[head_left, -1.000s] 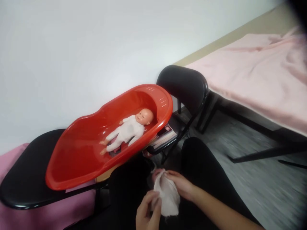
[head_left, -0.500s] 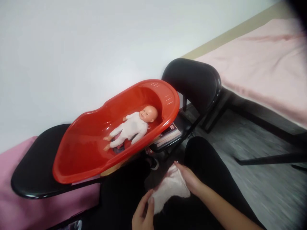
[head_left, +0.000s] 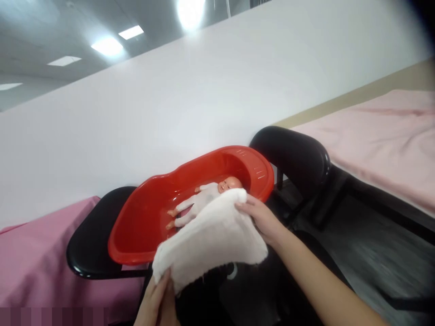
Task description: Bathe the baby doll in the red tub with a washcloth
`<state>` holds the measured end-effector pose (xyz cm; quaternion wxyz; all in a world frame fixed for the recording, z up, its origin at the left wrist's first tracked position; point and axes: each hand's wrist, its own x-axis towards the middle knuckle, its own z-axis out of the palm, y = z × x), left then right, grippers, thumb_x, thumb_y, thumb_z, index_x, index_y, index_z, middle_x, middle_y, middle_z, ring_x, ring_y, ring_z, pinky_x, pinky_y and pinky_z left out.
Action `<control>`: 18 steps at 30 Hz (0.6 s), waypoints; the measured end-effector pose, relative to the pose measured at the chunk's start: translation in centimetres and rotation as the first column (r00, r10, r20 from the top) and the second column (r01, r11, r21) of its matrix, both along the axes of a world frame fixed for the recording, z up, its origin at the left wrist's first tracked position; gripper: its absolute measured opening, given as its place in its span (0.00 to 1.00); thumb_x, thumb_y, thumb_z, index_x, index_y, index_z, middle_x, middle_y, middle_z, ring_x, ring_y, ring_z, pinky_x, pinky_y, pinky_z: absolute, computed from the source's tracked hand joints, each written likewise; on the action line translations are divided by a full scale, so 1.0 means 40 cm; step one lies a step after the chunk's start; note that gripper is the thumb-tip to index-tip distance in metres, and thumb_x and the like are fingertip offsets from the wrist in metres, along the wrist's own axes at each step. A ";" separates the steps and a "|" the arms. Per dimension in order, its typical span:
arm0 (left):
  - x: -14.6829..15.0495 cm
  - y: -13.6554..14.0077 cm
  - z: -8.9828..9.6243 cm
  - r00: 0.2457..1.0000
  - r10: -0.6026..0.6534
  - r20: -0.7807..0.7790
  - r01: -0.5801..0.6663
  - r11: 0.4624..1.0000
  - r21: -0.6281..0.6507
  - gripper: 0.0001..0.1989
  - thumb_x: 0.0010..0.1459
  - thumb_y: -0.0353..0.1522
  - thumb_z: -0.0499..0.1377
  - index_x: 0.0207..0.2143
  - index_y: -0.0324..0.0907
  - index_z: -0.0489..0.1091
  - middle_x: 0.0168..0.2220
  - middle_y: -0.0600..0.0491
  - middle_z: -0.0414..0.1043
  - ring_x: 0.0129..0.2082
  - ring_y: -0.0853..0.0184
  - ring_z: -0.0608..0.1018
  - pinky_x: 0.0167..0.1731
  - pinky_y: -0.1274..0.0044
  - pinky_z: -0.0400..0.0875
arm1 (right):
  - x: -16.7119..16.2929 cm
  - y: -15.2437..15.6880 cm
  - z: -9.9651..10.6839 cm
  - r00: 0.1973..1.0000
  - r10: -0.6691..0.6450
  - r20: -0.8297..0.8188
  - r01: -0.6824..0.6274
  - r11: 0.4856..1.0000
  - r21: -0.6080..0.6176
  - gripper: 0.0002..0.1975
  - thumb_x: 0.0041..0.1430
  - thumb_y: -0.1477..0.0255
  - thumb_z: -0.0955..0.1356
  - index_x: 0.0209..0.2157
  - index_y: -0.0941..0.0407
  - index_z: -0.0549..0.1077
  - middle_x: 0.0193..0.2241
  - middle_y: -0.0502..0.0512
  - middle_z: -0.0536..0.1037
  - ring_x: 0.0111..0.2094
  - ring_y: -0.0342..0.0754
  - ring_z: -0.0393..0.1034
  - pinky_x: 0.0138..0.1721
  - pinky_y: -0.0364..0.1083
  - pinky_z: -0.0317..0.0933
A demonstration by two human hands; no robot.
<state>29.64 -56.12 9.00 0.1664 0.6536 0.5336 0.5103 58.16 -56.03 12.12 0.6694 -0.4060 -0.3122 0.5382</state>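
A white fluffy cloth (head_left: pixel 210 240) is stretched between my two hands in front of the tub. My left hand (head_left: pixel 158 301) pinches its lower left corner. At the upper right corner my right hand (head_left: pixel 260 217) grips it between thumb and fingers. Behind the cloth lies a baby doll (head_left: pixel 204 197) in a white suit, on its back in a red baby bath (head_left: pixel 136 217). The cloth covers part of the doll's body and the near rim of the bath.
The bath rests across two black chairs, one at the left (head_left: pixel 91 240) and one at the right (head_left: pixel 292 154). A pale pink covered table (head_left: pixel 384 140) stands at the right, a darker pink cloth (head_left: pixel 41 253) at the left. A white partition (head_left: pixel 190 104) runs behind.
Both hands have lifted the cloth from near my lap and spread it wider, up in front of the bath. My view has tilted upward, showing ceiling lights.
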 end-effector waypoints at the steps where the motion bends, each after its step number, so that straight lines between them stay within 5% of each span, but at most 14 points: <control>1: 0.009 0.017 -0.008 1.000 -0.001 -0.021 0.001 0.999 -0.038 0.15 0.53 0.43 0.60 0.42 0.51 0.77 0.49 0.53 0.75 0.53 0.54 0.73 0.57 0.64 0.64 | 0.001 0.015 0.004 0.992 -0.073 0.107 0.073 0.997 0.005 0.21 0.53 0.58 0.69 0.45 0.56 0.74 0.38 0.56 0.79 0.38 0.50 0.73 0.45 0.51 0.65; 4: 0.025 0.055 -0.081 0.996 -0.052 -0.075 0.039 0.985 -0.170 0.20 0.57 0.42 0.56 0.50 0.47 0.71 0.55 0.48 0.69 0.56 0.53 0.70 0.55 0.61 0.66 | 0.004 0.002 -0.045 0.788 -0.369 0.493 0.407 0.913 0.034 0.16 0.56 0.59 0.67 0.40 0.55 0.75 0.37 0.54 0.78 0.38 0.48 0.71 0.45 0.48 0.63; 6: 0.026 0.067 -0.138 0.987 -0.019 -0.160 0.006 0.997 -0.083 0.23 0.57 0.41 0.56 0.53 0.43 0.68 0.60 0.43 0.61 0.60 0.49 0.64 0.57 0.57 0.63 | 0.006 -0.047 -0.112 0.602 -0.443 0.665 0.529 0.844 0.083 0.13 0.58 0.60 0.65 0.37 0.54 0.75 0.34 0.54 0.77 0.35 0.48 0.70 0.42 0.47 0.63; 7: 0.025 0.069 -0.158 0.976 0.020 -0.218 -0.021 1.000 -0.002 0.24 0.57 0.41 0.56 0.54 0.42 0.66 0.62 0.42 0.57 0.61 0.49 0.62 0.58 0.56 0.60 | 0.006 -0.077 -0.148 0.575 -0.430 0.696 0.530 0.844 0.083 0.13 0.59 0.60 0.64 0.37 0.54 0.74 0.31 0.54 0.76 0.32 0.48 0.70 0.39 0.47 0.63; 9: 0.029 0.071 -0.168 0.945 0.062 -0.321 -0.028 0.993 0.110 0.25 0.58 0.39 0.57 0.57 0.43 0.62 0.64 0.42 0.52 0.63 0.50 0.59 0.60 0.55 0.56 | 0.002 -0.138 -0.211 0.585 -0.367 0.723 0.485 0.873 0.051 0.13 0.59 0.60 0.64 0.38 0.54 0.74 0.26 0.52 0.74 0.28 0.47 0.69 0.34 0.45 0.64; 13: 0.075 0.111 -0.108 0.877 -0.063 -0.477 0.142 0.981 0.132 0.27 0.60 0.36 0.56 0.61 0.45 0.56 0.64 0.44 0.53 0.64 0.54 0.58 0.59 0.59 0.59 | -0.026 -0.214 -0.285 0.639 -0.251 0.727 0.425 0.903 -0.062 0.13 0.58 0.59 0.66 0.39 0.52 0.74 0.27 0.52 0.75 0.27 0.47 0.69 0.31 0.45 0.65; 18: 0.188 0.207 -0.070 0.650 -0.232 -0.723 0.418 0.904 0.086 0.26 0.60 0.39 0.57 0.59 0.41 0.60 0.59 0.44 0.65 0.60 0.53 0.64 0.57 0.61 0.62 | -0.100 -0.233 -0.346 0.753 -0.102 0.650 0.314 0.924 -0.218 0.17 0.59 0.55 0.63 0.41 0.52 0.74 0.29 0.53 0.75 0.26 0.46 0.70 0.30 0.43 0.67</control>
